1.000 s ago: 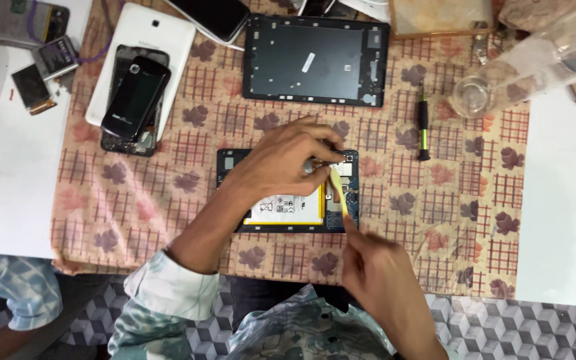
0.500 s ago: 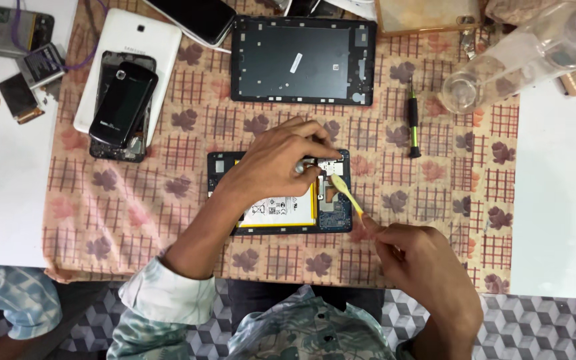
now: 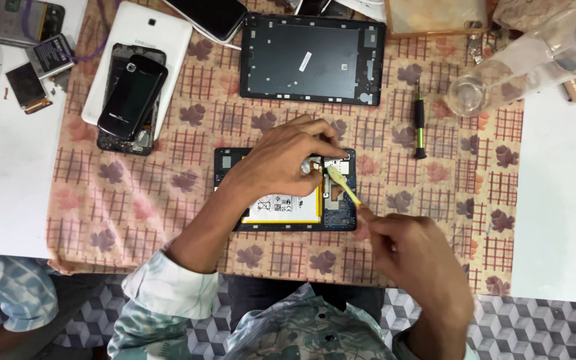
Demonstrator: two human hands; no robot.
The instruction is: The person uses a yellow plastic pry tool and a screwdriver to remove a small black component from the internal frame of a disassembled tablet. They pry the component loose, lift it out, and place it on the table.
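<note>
- The right hand [image 3: 411, 250] was pinched shut around the near end of a thin yellow pry stick [image 3: 343, 186], its grip clamped on it, just off the near right corner of the opened tablet [image 3: 285, 190].
- The stick ran slantwise up and to the left from that hand, its pale tip resting on the tablet's exposed inner parts near the far right corner.
- The left hand [image 3: 281, 163] lay over the middle of the tablet, fingers [image 3: 321, 137] curled down and pressing on its far edge; whether that grip held any small part I couldn't tell.
- The tablet sat open-backed, a white battery with a yellow edge [image 3: 283, 209] showing at its near side and a blue circuit board [image 3: 341, 208] at its right.
- It rested on a checked, flower-printed cloth [image 3: 135, 200] spread over the white desk [image 3: 555, 220].
- Beyond the tablet lay a dark tablet back cover [image 3: 311, 60], inner side up.
- To the tablet's right, apart from it, lay a small black and green screwdriver [image 3: 419, 120].
- Further right and beyond stood a clear bottle lying tilted [image 3: 515, 67].
- To the tablet's far left a black phone [image 3: 131, 97] lay stacked on a white tablet [image 3: 138, 40].
- Further left still, on the bare desk, lay loose phone batteries [image 3: 35, 73].
</note>
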